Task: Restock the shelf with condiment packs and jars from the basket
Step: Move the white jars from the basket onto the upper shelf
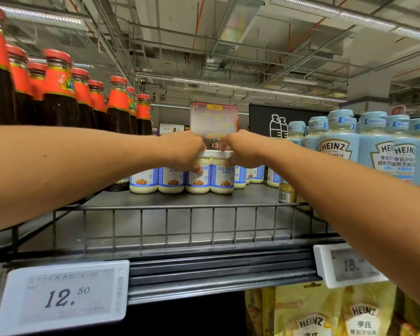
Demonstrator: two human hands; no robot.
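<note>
Head | L hand [183, 151] + R hand [243, 149] fingers grip pack [214, 122] | over jars [210, 177]

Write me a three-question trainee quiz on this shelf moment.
1. True or false: the left hand and the right hand both touch the white jars.
2. Multiple choice: the left price tag on the shelf edge reads A) 15.20 B) 12.50 C) 21.50.
3. Fill in: the pale blue bottles on the right carry the brand ____.
Key: 1 true; 2 B; 3 Heinz.
</note>
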